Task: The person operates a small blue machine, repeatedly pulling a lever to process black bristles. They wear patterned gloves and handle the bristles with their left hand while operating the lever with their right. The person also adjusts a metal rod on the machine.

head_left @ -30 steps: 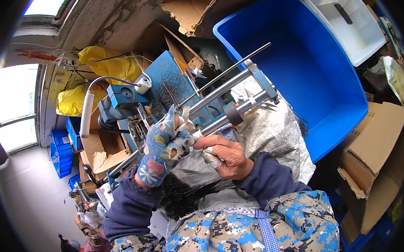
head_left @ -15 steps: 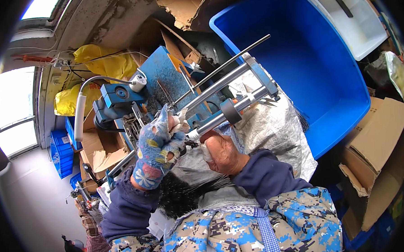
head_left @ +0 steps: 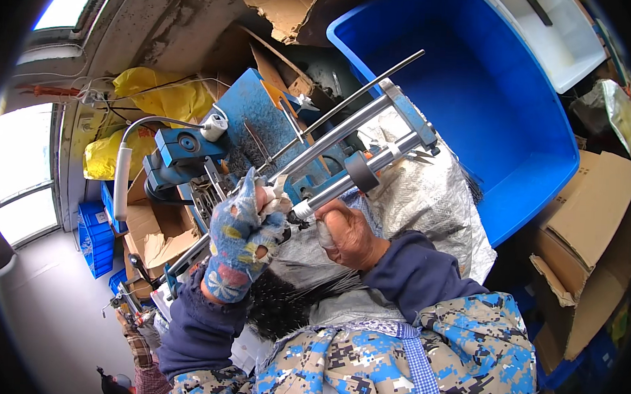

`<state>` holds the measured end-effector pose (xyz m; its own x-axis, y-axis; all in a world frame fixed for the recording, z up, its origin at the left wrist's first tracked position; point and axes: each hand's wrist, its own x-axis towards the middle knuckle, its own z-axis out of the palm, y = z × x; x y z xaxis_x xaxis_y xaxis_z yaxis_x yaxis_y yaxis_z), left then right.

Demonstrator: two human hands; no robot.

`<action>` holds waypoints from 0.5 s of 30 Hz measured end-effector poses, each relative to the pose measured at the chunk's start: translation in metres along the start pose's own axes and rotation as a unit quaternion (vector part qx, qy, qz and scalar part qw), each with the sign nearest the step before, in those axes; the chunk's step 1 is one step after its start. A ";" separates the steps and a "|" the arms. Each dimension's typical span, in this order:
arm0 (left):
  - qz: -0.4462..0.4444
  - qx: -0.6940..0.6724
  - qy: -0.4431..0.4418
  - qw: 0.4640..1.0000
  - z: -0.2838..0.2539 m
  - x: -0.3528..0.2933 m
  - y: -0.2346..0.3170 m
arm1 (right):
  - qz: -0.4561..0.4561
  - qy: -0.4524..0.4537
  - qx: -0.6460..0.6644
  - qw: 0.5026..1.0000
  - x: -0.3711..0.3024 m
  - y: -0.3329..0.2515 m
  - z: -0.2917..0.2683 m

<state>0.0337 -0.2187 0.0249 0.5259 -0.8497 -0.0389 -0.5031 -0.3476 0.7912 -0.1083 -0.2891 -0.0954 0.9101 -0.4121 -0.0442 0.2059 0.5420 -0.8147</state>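
My left hand (head_left: 237,239), in a worn, patterned blue glove with bare fingertips, is closed at the near end of a blue bench machine (head_left: 252,113). Whatever its fingers pinch is hidden. To its right, my bare right hand (head_left: 355,235) is curled into a fist beside the lower of two steel rods (head_left: 330,192). A black collar (head_left: 361,172) sits on that rod, and a blue end block (head_left: 412,117) joins the rods' far ends. Below my hands, a bundle of thin black strands (head_left: 282,308) lies across my lap. What my right fingers hold cannot be made out.
A large blue tub (head_left: 467,112) stands at the far right, with a white woven sack (head_left: 427,209) before it. Cardboard boxes (head_left: 585,230) are at the right. A white lamp (head_left: 121,181) on a bent neck hangs left of the machine. Another person's sleeve (head_left: 140,350) shows at lower left.
My left hand has shifted slightly down and left, its fingers still closed. My right hand has barely moved, staying beside the rod.
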 end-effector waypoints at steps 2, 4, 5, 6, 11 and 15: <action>0.026 0.085 -0.020 0.996 -0.001 0.006 0.011 | 0.038 -0.001 0.025 0.999 -0.001 0.000 -0.003; 0.024 0.115 -0.035 0.992 -0.002 0.007 0.014 | 0.091 -0.002 0.056 0.994 -0.001 0.000 -0.006; 0.008 0.104 -0.041 0.994 -0.003 0.006 0.013 | 0.004 -0.008 -0.061 0.998 0.000 0.002 -0.008; -0.008 0.092 -0.046 0.995 -0.003 0.005 0.011 | -0.084 -0.014 -0.177 0.981 0.003 0.003 -0.010; -0.016 0.010 0.010 1.000 0.002 -0.002 0.005 | -0.300 0.008 -0.373 0.878 0.011 0.010 -0.011; 0.104 0.094 -0.042 0.989 -0.005 0.004 0.010 | -0.306 0.017 -0.381 0.872 0.012 0.012 -0.012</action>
<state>0.0340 -0.2233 0.0362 0.3428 -0.9377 0.0559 -0.7172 -0.2229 0.6603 -0.0996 -0.2963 -0.1129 0.6995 -0.4816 0.5279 0.3401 -0.4254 -0.8387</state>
